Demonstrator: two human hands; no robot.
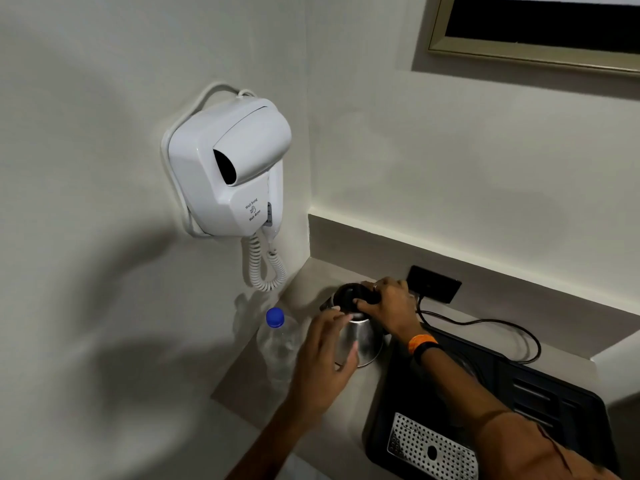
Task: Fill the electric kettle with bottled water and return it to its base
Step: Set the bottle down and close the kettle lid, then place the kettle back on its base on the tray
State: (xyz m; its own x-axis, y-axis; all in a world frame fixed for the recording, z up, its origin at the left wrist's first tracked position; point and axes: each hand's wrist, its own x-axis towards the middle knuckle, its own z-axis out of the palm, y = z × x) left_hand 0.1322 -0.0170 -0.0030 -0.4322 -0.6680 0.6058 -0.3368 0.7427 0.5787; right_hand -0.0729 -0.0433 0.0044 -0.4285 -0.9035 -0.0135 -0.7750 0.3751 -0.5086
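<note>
A steel electric kettle (363, 341) with a black lid and handle stands on the beige counter (311, 275), to the left of the black tray. My right hand (388, 306) grips its black handle and lid from above. Beside the kettle's left flank my left hand (322, 355) hovers with spread fingers, blurred, holding nothing. A clear water bottle (277, 348) with a blue cap stands upright to the left of the kettle, near the wall, its cap on. The kettle's base is hidden behind my right arm.
A black tray (540, 396) with a perforated metal drip grid (433, 452) fills the counter's right side. A black cord (491, 323) runs to a dark wall socket (434, 284). A white wall-hung hair dryer (228, 168) with a coiled cord hangs above the bottle.
</note>
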